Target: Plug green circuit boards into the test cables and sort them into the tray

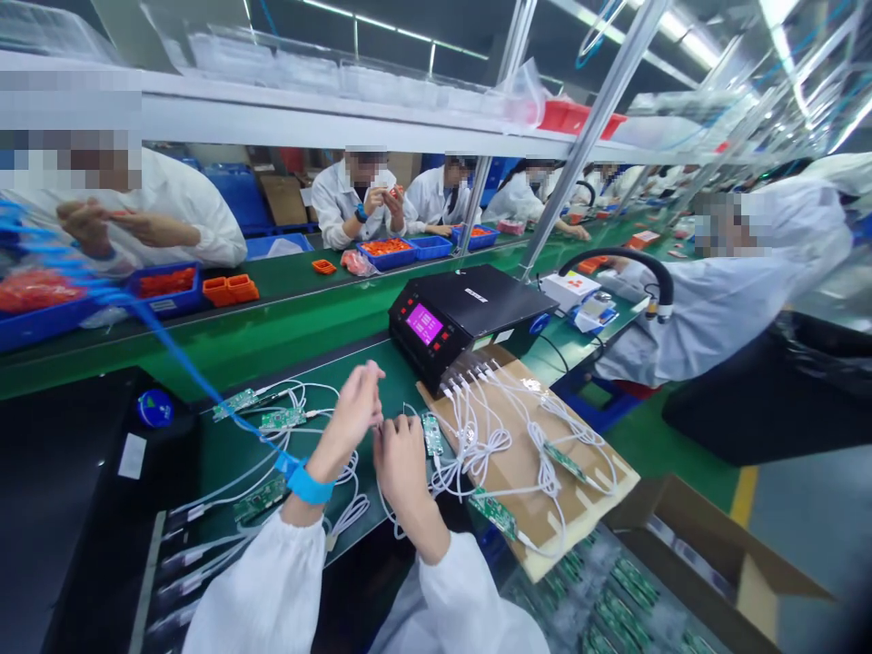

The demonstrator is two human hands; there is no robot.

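My left hand (pixel 355 407), with a blue wrist strap (pixel 310 481) on it, is raised over the green bench. Its fingers are curled together, and anything between them is hidden. Close beside it, my right hand (pixel 401 452) has its fingers bent down and closed; its own back covers whatever they hold. Just right of that hand is a green circuit board (pixel 431 434) with a white cable at its end. Left of my hands lie another circuit board (pixel 282 419) and one more board (pixel 235 404) among white cables (pixel 351 513).
A black tester (pixel 470 318) with a lit purple screen stands ahead, its white cables (pixel 487 436) running over cardboard (pixel 504 418). A second black box (pixel 88 490) is at left. A coiled blue cord (pixel 183 359) crosses the view. People in white coats sit beyond and at right.
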